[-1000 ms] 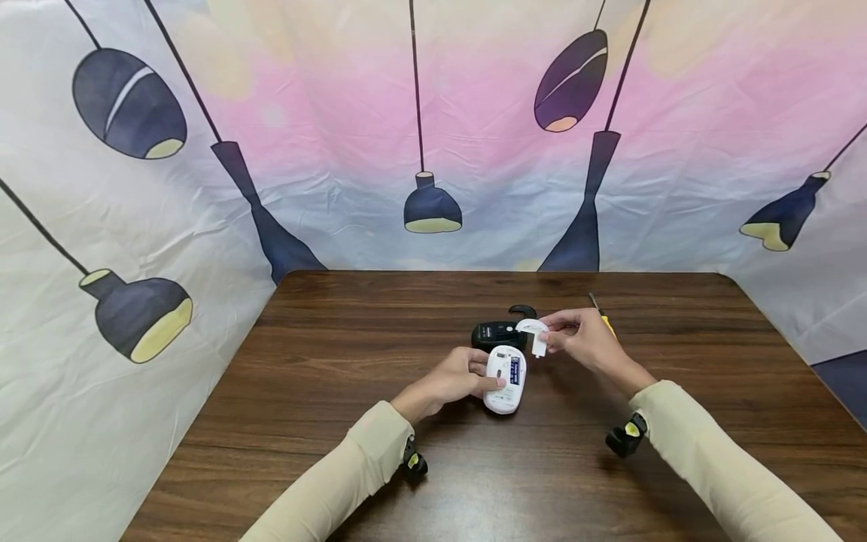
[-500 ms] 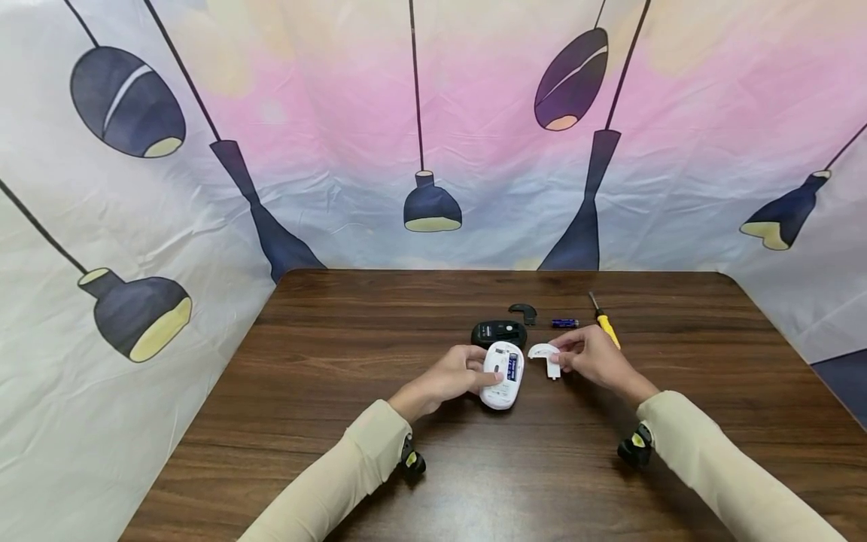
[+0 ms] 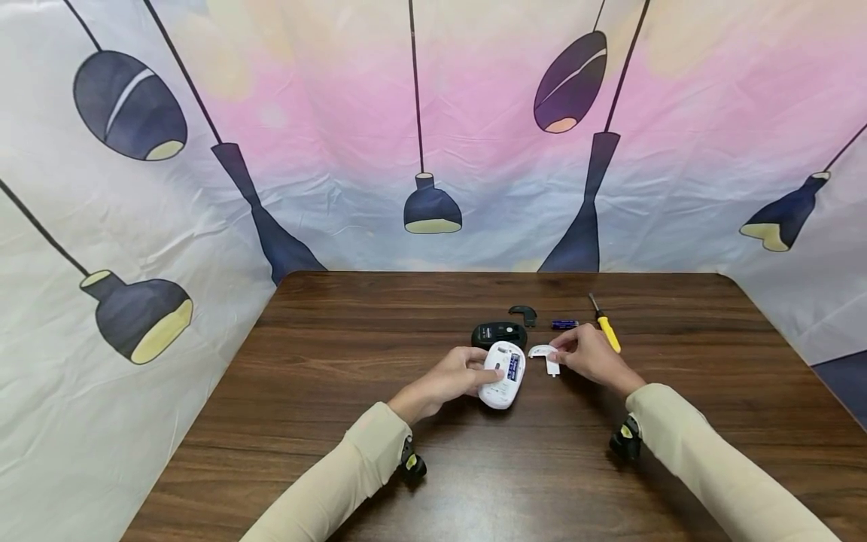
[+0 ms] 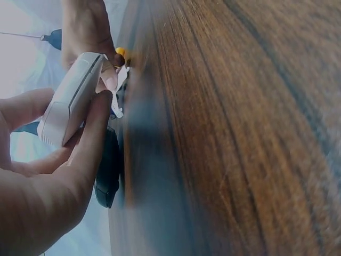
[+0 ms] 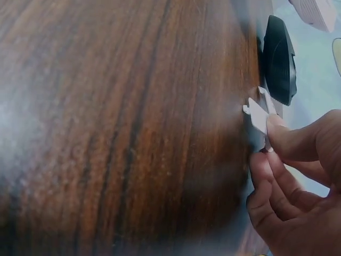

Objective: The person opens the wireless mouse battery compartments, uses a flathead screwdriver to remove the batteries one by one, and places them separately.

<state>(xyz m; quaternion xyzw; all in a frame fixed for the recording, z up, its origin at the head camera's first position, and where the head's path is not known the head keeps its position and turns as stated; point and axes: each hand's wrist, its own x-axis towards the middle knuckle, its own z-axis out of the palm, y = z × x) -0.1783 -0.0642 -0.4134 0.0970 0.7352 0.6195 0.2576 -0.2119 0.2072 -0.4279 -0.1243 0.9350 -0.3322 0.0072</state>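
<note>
A white computer mouse (image 3: pixel 500 391) is held underside up in my left hand (image 3: pixel 450 379), thumb across its base. A blue battery (image 3: pixel 514 367) sits in its open compartment. Between thumb and fingers, my right hand (image 3: pixel 592 355) pinches a white hooked battery cover (image 3: pixel 552 366), just right of the mouse and close to the tabletop. In the right wrist view the cover (image 5: pixel 259 114) stands edge-on near the wood. Behind the white mouse a black mouse (image 3: pixel 499 333) lies underside up, partly hidden by it.
A black battery cover (image 3: pixel 524 312) lies behind the black mouse. To its right are a loose blue battery (image 3: pixel 565 324) and a screwdriver with a yellow handle (image 3: pixel 609 333). The brown wooden table (image 3: pixel 339 316) ends at a printed cloth backdrop (image 3: pixel 366 150).
My right hand has moved right and down with the white cover, away from the white mouse, bringing the loose battery into view. My left hand has barely moved.
</note>
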